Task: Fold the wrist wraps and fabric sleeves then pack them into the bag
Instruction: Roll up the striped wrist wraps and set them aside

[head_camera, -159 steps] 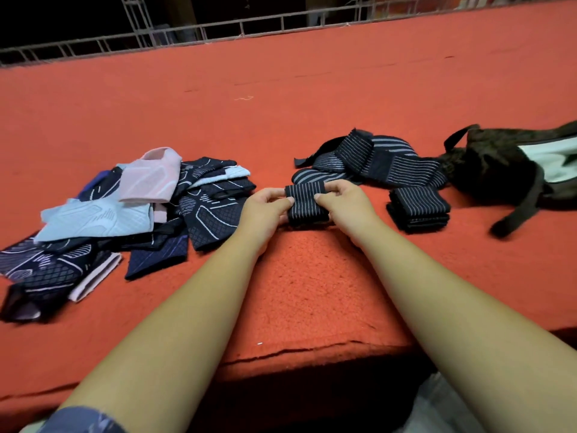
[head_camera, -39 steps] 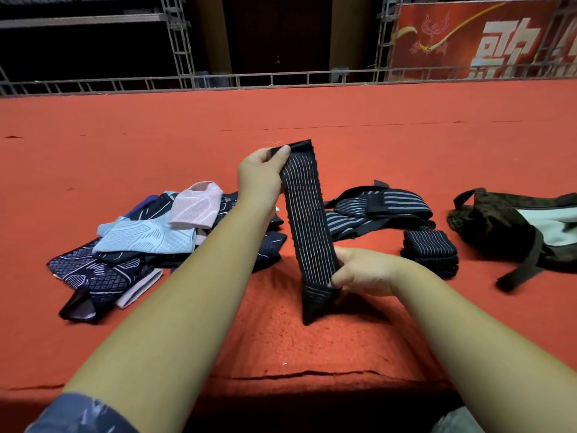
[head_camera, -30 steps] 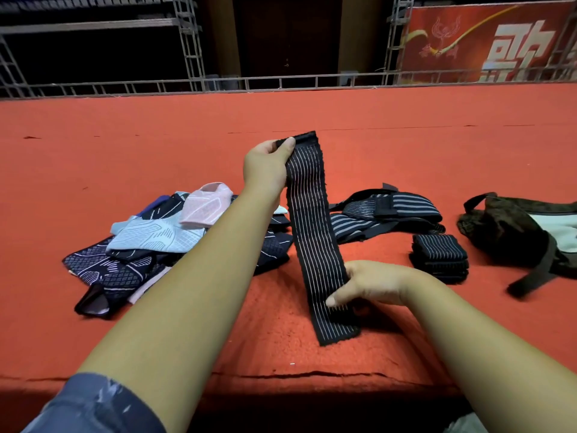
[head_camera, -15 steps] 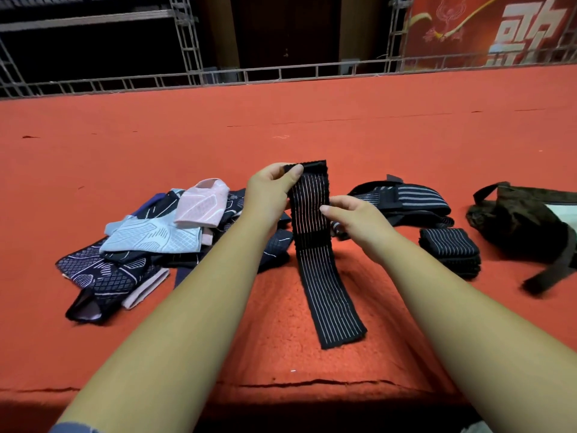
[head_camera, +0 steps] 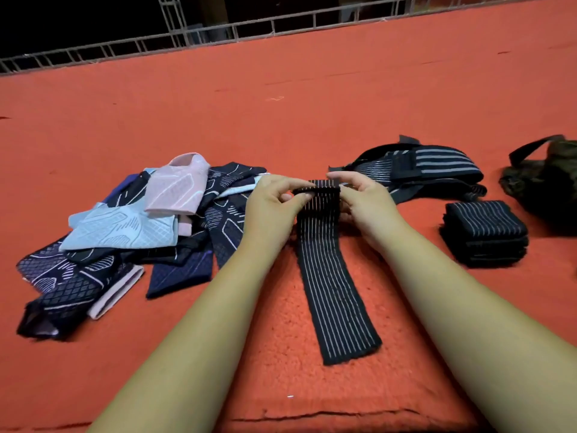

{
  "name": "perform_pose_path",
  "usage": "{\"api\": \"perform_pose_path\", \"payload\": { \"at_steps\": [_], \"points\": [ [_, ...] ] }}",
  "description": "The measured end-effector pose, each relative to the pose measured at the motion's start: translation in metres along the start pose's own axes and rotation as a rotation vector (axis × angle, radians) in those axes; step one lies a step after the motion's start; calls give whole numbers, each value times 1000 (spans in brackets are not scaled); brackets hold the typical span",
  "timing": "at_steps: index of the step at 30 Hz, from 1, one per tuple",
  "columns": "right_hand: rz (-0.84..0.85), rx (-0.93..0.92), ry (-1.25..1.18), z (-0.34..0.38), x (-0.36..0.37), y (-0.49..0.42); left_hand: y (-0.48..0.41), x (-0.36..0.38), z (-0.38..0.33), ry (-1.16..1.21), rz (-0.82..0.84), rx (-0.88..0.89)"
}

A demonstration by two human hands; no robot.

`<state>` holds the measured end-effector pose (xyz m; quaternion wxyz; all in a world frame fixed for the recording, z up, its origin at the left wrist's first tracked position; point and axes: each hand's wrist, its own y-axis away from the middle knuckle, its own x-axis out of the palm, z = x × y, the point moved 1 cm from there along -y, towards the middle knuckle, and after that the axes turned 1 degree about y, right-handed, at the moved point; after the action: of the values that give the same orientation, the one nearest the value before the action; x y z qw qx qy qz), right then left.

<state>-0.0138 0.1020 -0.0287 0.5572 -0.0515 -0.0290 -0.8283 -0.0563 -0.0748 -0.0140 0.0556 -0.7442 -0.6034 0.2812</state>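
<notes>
A long black wrist wrap (head_camera: 334,295) with thin white stripes lies stretched toward me on the red carpet. Its far end is doubled over, and my left hand (head_camera: 271,210) and my right hand (head_camera: 365,204) pinch that fold from either side. A stack of folded striped wraps (head_camera: 485,232) sits to the right. Behind my right hand lie loose unfolded wraps (head_camera: 437,167). A heap of fabric sleeves (head_camera: 131,232), dark patterned, pale blue and pink, lies on the left. The dark bag (head_camera: 543,182) rests at the far right edge, partly out of view.
The red carpet (head_camera: 281,120) stretches far back to a metal truss rail (head_camera: 218,32). The carpet's front edge (head_camera: 312,417) runs just below my forearms, with a dark drop beyond it.
The wrap was held up in the air by my left hand; it now lies on the carpet. Both hands have come together at its far end and turned it over into a fold.
</notes>
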Motion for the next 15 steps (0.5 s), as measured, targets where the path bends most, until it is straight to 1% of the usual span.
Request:
{"api": "perform_pose_path", "payload": {
  "at_steps": [5,7,12,15],
  "points": [
    [-15,19,-28,-18,-6,-9,7,12,16,-76,17,75],
    [-21,21,-39,-23,-7,-11,10,14,21,-99,22,75],
    [-32,18,-56,-22,-8,-12,15,11,26,-52,132,15],
    [-29,11,-59,-20,-10,-10,19,10,23,39,113,-8]
  ]
}}
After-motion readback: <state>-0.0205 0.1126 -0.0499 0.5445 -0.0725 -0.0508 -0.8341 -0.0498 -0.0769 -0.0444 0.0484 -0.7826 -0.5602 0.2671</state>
